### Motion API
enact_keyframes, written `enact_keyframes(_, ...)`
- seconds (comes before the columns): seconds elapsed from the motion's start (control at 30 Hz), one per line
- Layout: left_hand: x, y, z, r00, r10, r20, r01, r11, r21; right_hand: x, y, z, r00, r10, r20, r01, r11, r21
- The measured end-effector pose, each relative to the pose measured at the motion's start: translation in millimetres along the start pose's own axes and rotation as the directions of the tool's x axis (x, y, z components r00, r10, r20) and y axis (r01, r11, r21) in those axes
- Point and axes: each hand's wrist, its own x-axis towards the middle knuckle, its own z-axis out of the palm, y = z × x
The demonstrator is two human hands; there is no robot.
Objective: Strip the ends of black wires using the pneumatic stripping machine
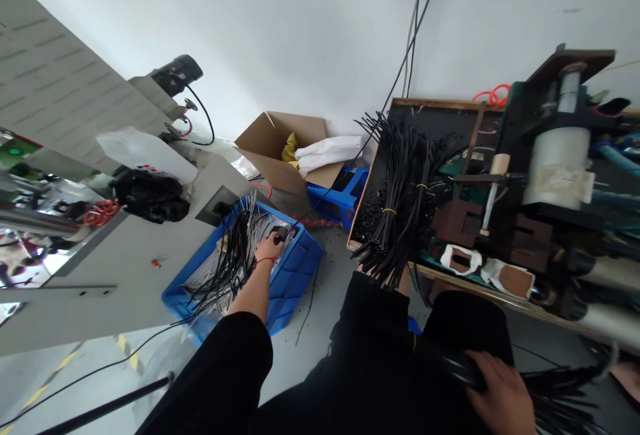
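Observation:
My left hand (269,248) reaches out over a blue crate (295,281), its fingers closed round a small dark object (281,232) near the crate's right rim. What kind of object it is, I cannot tell. Loose black cables (227,265) and pale grey strands lie in the crate beside that hand. By my lap, my right hand (503,391) is closed on a bundle of black cables (463,367), whose loose ends spread out to the right. Another black cable bundle (387,228), tied with yellow bands, lies on the workbench and overhangs its front edge.
The wooden-edged workbench (376,163) carries a press-like machine (560,161) at right. An open cardboard box (280,171) with white bags stands behind, near a blue stool (340,195). A grey machine (145,268) is at left. Cords hang from the wall and cross the floor.

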Motion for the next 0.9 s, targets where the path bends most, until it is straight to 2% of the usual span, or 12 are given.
enact_keyframes(0.17, 2.7, -1.3, 13.1, 0.997, -0.035, -0.073, 0.032, 0.999, -0.036, -12.0, 3.8, 2.8, 0.990, -0.011, -0.142, 0.007, 0.999, -0.034)
enact_keyframes(0.23, 2.1, -8.0, 18.9, 0.995, -0.024, -0.099, 0.018, 0.998, -0.064, -13.0, 3.0, 3.2, 0.988, -0.035, -0.151, 0.027, 0.998, -0.058)
enact_keyframes(0.4, -14.2, -44.1, 42.1, 0.983, -0.018, -0.183, -0.004, 0.993, -0.117, -6.3, 3.5, 0.2, 0.989, -0.088, -0.122, 0.077, 0.992, -0.098)
enact_keyframes(0.5, -31.2, -67.2, 59.1, 0.969, -0.020, -0.246, -0.019, 0.988, -0.153, -0.8, 8.5, 0.2, 0.976, -0.167, -0.138, 0.153, 0.982, -0.107)
enact_keyframes(0.6, -42.8, -82.0, 71.5, 0.954, -0.028, -0.297, -0.034, 0.979, -0.199, 5.3, 11.7, 0.2, 0.963, -0.230, -0.143, 0.216, 0.971, -0.107)
enact_keyframes(0.8, -44.6, -87.5, 82.8, 0.929, -0.030, -0.369, -0.074, 0.961, -0.265, 12.6, 9.9, -1.0, 0.975, -0.177, -0.135, 0.171, 0.984, -0.055)
enact_keyframes(0.9, -44.7, -86.1, 84.8, 0.921, -0.031, -0.389, -0.084, 0.957, -0.276, 11.2, 13.4, 0.5, 0.973, -0.199, -0.119, 0.195, 0.980, -0.043)
